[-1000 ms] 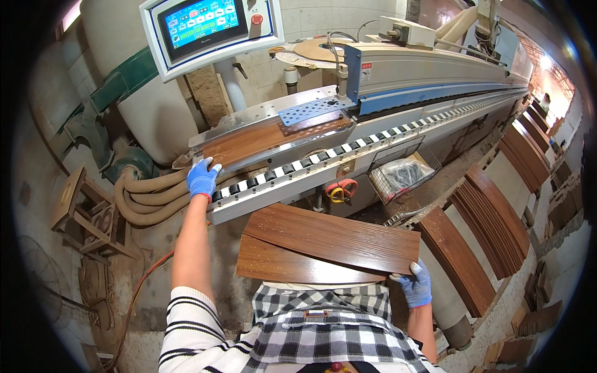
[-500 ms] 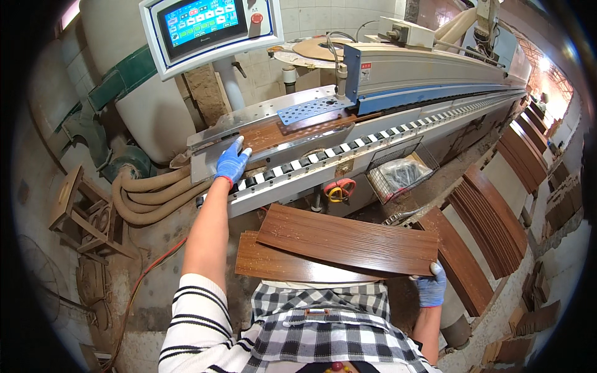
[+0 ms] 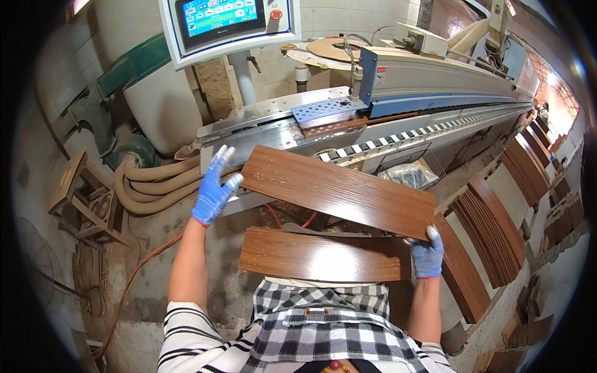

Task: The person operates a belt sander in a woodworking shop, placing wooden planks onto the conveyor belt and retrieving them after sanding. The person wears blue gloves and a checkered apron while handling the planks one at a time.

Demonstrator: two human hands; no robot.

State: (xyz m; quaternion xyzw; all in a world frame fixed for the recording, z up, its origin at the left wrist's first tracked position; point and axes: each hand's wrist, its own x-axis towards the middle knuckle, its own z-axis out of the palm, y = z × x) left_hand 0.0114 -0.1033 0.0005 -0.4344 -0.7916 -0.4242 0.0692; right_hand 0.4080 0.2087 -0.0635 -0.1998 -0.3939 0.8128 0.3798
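Observation:
A brown wood-grain board (image 3: 339,189) is raised and tilted in front of me, dotted with pale dust. My right hand (image 3: 427,256), in a blue glove with light fingertips, grips its right end, thumb on top. My left hand (image 3: 212,189), gloved alike, is spread open beside the board's left end; I cannot tell whether a finger touches it. Below, a second brown board (image 3: 323,253) lies across the front of my body. On the long machine (image 3: 448,90), another brown board (image 3: 323,126) runs partly under the blue perforated plate (image 3: 326,110).
A roller track (image 3: 385,135) runs along the machine's near side. A control panel (image 3: 227,25) stands at the upper left. Ribbed hoses (image 3: 149,193) and a wooden stool (image 3: 81,196) are at left. A wire basket (image 3: 407,174) sits under the track; stacked boards (image 3: 491,217) lie at right.
My left hand has come off the machine's board toward me and opened. That board has slid right, under the plate. My right hand has lifted the upper board away from the lower one.

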